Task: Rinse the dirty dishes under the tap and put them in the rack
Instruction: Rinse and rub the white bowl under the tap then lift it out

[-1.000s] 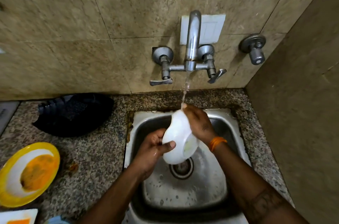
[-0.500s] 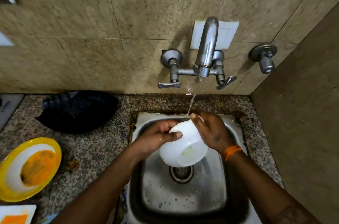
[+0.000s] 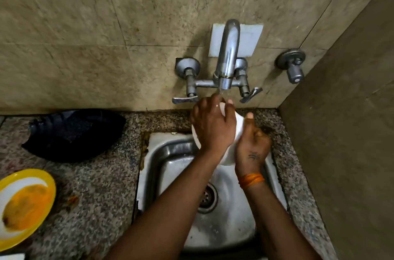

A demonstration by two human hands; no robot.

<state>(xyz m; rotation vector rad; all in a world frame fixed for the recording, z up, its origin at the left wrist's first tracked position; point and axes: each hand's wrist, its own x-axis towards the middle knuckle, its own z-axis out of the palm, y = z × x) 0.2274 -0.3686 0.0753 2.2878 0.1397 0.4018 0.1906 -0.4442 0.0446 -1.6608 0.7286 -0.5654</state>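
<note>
Head view: white bowl held under running tap

Left hand [image 3: 213, 125] wrapped over white bowl [image 3: 238, 129], right hand [image 3: 252, 144] gripping its right side, bowl tilted above far edge of sink [image 3: 153, 159], beneath tap [image 3: 227, 63]. Dirty yellow plate [image 3: 23, 206] near left on counter [image 3: 96, 185].

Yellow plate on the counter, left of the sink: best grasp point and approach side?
Judging from this view: pinch the yellow plate at its raised rim on the sink-facing edge, coming in from the right. It lies flat on the counter with orange residue across the middle, so the rim is the cleaner hold. Both hands are on the white bowl now.
</note>
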